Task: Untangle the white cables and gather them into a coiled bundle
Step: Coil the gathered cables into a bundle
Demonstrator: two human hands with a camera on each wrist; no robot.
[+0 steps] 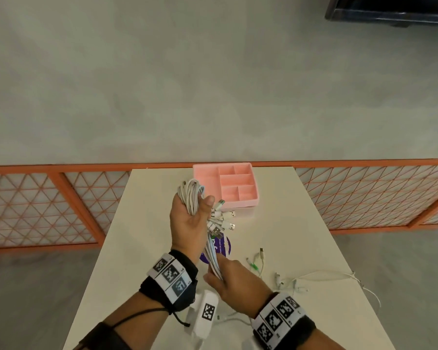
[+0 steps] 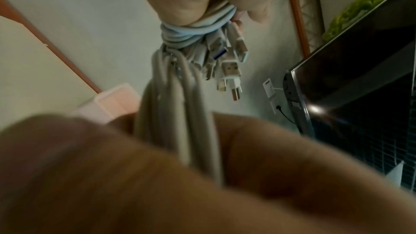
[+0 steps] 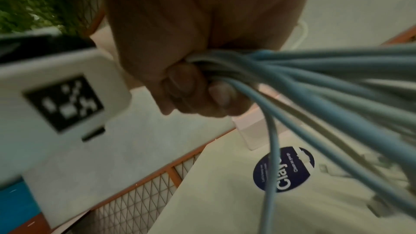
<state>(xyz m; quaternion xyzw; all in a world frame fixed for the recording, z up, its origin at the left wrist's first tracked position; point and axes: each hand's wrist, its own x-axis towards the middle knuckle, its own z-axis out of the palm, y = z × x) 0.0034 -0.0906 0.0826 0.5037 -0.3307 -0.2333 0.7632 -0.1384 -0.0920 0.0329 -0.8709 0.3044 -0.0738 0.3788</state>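
White cables [image 1: 193, 198] ran lengthwise between the clenched left hand [image 1: 187, 218] and right hand [image 1: 234, 284], above the surface [image 1: 288, 223].

Staged indoor recording space, plain white surface [image 1: 276, 238] on grey concrete floor [image 1: 213, 84], orange lattice fence panels [image 1: 364, 195] around it, dark wall-mounted screen [image 2: 360, 70], green foliage [image 3: 24, 1], printed marker bands on both wrists [image 1: 171, 274]
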